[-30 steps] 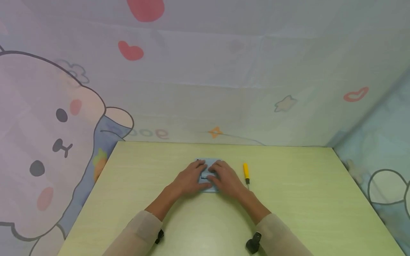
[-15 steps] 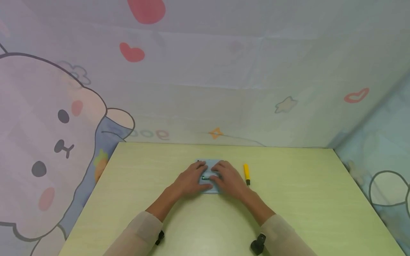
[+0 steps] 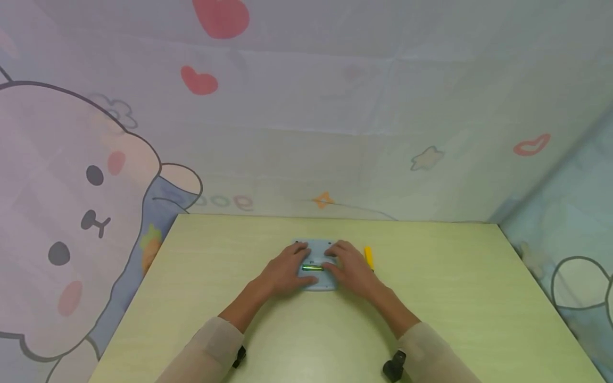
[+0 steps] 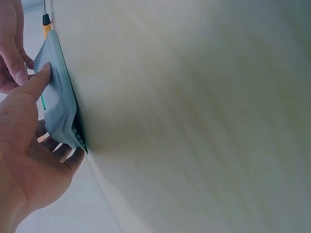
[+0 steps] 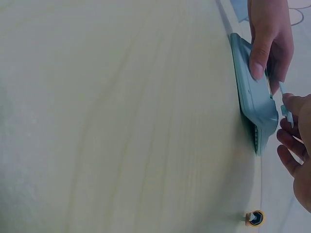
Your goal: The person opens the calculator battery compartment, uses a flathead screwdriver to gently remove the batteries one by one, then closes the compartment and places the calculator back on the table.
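Device (image 3: 318,249), pale blue, lies between our hands: our left hand (image 3: 286,268) grips its edge, thumb on top; our right hand (image 3: 353,269) pinches a small cover (image 5: 289,118). Near our right thumb sits a battery (image 3: 313,268); beside those fingers, a screwdriver (image 3: 368,256).

The head view looks down from afar; close wrist views skim the tabletop (image 4: 194,121), sharing both hands (image 4: 31,165).

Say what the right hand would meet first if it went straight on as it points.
The right hand would probably meet the pale blue device first; depth is unclear, so it might reach the left hand instead.
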`<action>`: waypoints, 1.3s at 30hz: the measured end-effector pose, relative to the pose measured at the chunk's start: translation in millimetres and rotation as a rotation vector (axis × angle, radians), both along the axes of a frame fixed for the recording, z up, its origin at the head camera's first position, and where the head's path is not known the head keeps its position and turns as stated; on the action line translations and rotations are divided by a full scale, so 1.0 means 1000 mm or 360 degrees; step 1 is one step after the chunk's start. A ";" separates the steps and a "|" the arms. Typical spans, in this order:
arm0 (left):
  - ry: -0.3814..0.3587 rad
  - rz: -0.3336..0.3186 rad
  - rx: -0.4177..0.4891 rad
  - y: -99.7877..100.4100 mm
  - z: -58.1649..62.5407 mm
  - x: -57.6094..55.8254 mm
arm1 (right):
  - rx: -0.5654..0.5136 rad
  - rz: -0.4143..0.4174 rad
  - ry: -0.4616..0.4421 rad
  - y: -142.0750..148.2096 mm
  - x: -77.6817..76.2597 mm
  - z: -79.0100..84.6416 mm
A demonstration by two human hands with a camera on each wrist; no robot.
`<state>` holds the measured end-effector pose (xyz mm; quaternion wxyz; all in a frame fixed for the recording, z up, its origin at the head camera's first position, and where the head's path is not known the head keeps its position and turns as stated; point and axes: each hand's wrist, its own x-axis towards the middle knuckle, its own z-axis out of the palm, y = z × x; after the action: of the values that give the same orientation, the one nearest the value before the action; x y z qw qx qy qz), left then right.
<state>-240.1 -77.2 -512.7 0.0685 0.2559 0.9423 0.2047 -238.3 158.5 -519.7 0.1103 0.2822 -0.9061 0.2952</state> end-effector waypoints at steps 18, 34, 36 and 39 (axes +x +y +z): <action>0.0047 -0.0011 -0.0038 -0.001 -0.003 -0.001 | 0.0000 -0.0013 -0.0049 0.009 -0.001 -0.001; 0.0088 -0.0064 -0.0099 0.000 -0.001 -0.002 | -0.0092 -0.0037 -0.0074 0.022 -0.002 0.001; 0.0082 -0.0063 -0.0100 0.000 -0.001 -0.002 | -0.0095 -0.0044 -0.0077 0.023 -0.002 0.001; 0.0073 -0.0058 -0.0077 0.000 -0.001 -0.002 | -0.0089 -0.0052 -0.0078 0.024 -0.003 0.000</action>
<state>-241.6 -77.7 -513.6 0.0567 0.2759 0.9435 0.1747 -240.8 182.3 -519.2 0.1007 0.2569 -0.9044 0.3254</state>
